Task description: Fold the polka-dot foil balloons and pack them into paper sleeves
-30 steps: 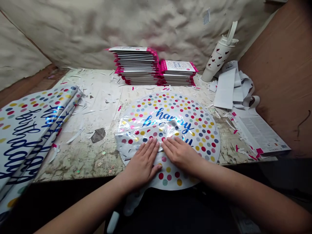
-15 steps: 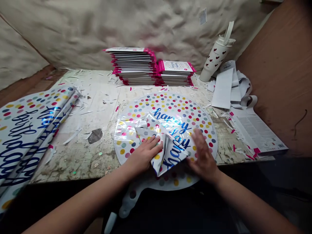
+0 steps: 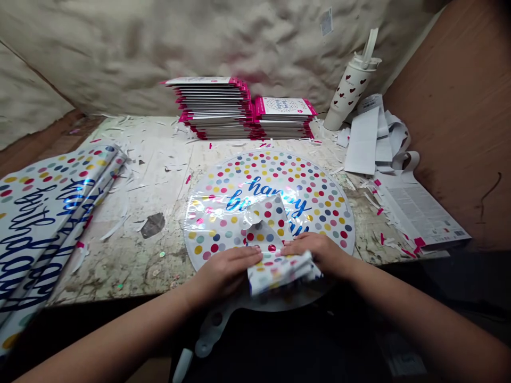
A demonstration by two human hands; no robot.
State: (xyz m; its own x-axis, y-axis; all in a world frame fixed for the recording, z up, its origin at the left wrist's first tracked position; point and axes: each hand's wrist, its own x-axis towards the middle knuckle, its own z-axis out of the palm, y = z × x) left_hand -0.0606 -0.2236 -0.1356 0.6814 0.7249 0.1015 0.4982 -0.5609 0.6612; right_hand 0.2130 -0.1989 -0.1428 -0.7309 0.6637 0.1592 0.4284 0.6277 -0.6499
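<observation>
Round foil balloon (image 3: 311, 205) lies flat on the stained work table (image 3: 159, 175), straight ahead of the person at 12 o'clock, and its lower part is now folded over into a thick flat pack (image 3: 279, 274) with coloured dots on it. Left hand (image 3: 225, 274) presses against the 9 o'clock side of this pack, and right hand (image 3: 319, 254) lies over its 3 o'clock side. Both hands are pushing down with loose fingers; they are not clenched, and I see no real pinch on the foil. Narrow balloon tail (image 3: 211, 332) hangs past the table edge at 6 o'clock. Many small paper scraps are scattered on the table. At the back, at 12 o'clock, stand two stacks of packaged balloons (image 3: 211, 106), and a white bottle with hearts (image 3: 347, 90) stands at 1 o'clock. Loose paper strips (image 3: 363, 141) and a printed card (image 3: 419, 213) lie at 2 to 3 o'clock, and other foil balloons (image 3: 43, 223) lie at 9 o'clock. Behind everything is a wrinkled pale cloth wall (image 3: 159, 42), with a brown board (image 3: 451, 106) at the right.
</observation>
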